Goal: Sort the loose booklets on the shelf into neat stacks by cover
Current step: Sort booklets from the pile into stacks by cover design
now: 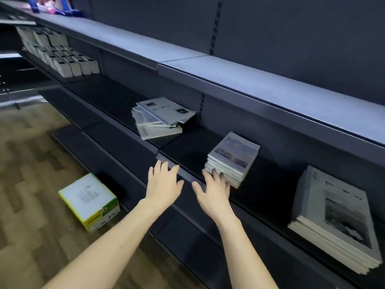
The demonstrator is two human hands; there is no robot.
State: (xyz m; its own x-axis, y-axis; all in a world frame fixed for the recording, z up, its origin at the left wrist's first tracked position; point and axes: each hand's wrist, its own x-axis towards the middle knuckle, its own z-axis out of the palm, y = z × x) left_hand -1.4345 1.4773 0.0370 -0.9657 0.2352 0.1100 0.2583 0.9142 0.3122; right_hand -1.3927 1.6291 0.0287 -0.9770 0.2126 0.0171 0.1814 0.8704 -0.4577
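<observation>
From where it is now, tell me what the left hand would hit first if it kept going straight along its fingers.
Probably the shelf's front edge, just past the left hand; beyond lies bare shelf, then the messy pile of booklets. Depth is unclear.

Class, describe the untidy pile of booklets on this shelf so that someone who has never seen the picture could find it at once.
Start at the long dark shelf under the pale grey ledge. Three groups of booklets lie along it; take the left one, the messy pile, beyond the left hand. Unlike the squared stack with the sky-photo cover, which the right hand touches, and the large neat stack at the right, its grey-white booklets lie fanned and crooked.
</observation>
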